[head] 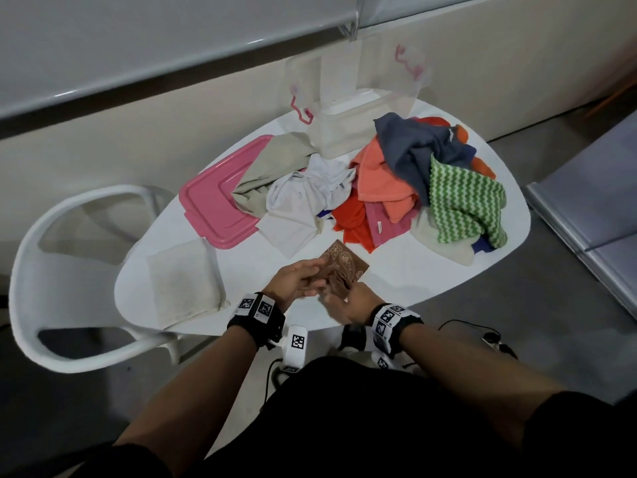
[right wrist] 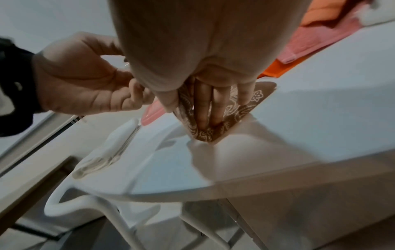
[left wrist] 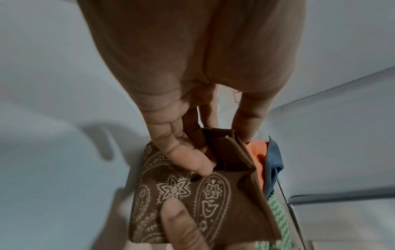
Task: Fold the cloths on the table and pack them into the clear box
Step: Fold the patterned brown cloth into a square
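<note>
Many loose cloths point(head: 406, 181) (lid point(head: 213, 205) beside)

Both forearms reached forward side by side, each wrist wrapped in a black band carrying square black-and-white markers. The left hand point(head: 295, 279) sat just beside the right hand point(head: 348, 305), the two nearly touching. The left grip pinched a brown paisley cloth point(head: 343, 267) between thumb and fingers point(left wrist: 188, 157). The right grip held the same cloth, its fingers point(right wrist: 205, 104) extended along the patterned face with the thumb behind.
</note>
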A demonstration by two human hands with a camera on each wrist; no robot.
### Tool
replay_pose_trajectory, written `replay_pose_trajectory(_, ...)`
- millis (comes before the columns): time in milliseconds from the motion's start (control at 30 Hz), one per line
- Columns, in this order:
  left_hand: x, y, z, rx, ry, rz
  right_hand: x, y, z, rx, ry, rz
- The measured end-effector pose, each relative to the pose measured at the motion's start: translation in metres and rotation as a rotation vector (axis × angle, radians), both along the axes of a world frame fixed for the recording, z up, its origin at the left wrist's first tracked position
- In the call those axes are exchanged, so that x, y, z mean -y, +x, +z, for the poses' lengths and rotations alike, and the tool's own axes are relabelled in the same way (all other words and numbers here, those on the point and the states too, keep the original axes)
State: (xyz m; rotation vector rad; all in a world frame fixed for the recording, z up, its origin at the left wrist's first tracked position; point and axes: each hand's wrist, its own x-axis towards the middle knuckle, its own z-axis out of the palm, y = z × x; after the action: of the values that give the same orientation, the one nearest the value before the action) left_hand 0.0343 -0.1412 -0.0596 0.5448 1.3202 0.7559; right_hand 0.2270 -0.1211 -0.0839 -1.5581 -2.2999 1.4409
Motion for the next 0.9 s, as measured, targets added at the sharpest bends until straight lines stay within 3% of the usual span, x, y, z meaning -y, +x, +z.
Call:
replay_pose_trajectory(100, -0.013, 0.009, 0.004, -0.209, 0.049, -0.12, -0.013, 0.013, -0.004, 0.142, -0.1, -0.062)
replay_pose_trajectory(200, -0.022, 0.01, -0.014, -0.682, 0.177, -0.383, -0.024, 0.022, -0.005, 0.143, -0.14, -0.092)
replay_pose_trajectory(267, -0.026, 0.012, -0.032, -0.843, 0.21, -0.413, -0.03, 0.024, -0.007, 0.138, -0.173, -0.118)
replay_pose_trajectory(433, -0.033, 0.029, -0.037, -0.836, 0.102, -0.381, -0.046, 0.029, -0.009, 0.095, -0.204, -0.215)
replay_pose_trajectory(533, -0.031, 0.033, -0.047, -0.849, 0.063, -0.41, -0.056, 0.034, -0.011, 0.176, -0.208, -0.213)
replay_pose_trajectory(733, -0.032, 0.04, -0.053, -0.842, 0.093, -0.41, -0.066, 0.039, -0.014, 0.154, -0.347, -0.277)
replay_pose_trajectory(900, -0.03, 0.042, -0.063, -0.92, 0.096, -0.415, -0.069, 0.04, -0.016, 0.197, -0.281, -0.253)
